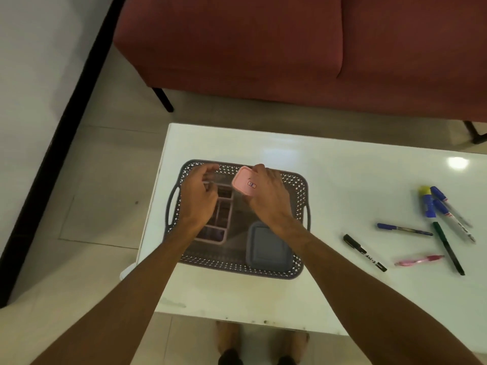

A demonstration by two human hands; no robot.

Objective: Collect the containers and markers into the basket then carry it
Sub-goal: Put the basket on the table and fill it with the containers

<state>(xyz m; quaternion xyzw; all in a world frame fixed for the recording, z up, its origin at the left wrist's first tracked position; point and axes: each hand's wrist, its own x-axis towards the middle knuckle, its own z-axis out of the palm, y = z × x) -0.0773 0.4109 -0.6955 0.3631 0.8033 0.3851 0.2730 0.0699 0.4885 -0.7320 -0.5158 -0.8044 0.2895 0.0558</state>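
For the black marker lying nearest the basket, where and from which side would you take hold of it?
Grip the black marker around mid-barrel, coming from above with the right hand once free. It lies flat on the table, apart from the other pens, so both long sides look open for a pinch across it.

At frame centre, the left hand (197, 196) hides part of a divided pink tray (224, 214); the sofa (290, 48) runs off the upper right edge.
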